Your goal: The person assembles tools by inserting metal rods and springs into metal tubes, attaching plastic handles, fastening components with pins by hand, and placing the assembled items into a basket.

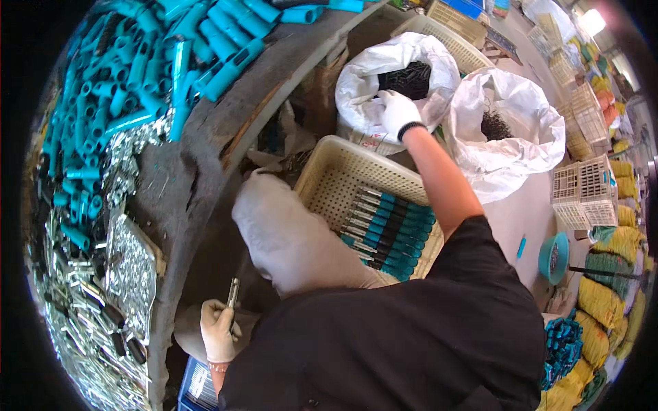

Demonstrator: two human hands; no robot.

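Note:
My left hand (218,331), in a white glove, is closed around a short silver metal tube (234,293) that points upward, low beside the workbench. My right hand (400,115), also gloved, reaches over the near rim of a white woven sack (355,83) with black parts (410,81) inside. Its fingertips are partly hidden, so their grip is unclear. Between my knee and right arm sits a cream plastic basket (322,156). Tools with teal and black handles (391,229) and silver shafts lie side by side in it.
Teal tubular handles (140,75) and loose silver metal parts (89,329) pile up on the grey workbench (179,175). A second white sack (504,164) holds dark curly pieces. Further right stand a cream crate (582,192), a teal basin (554,257) and yellow sacks (600,298).

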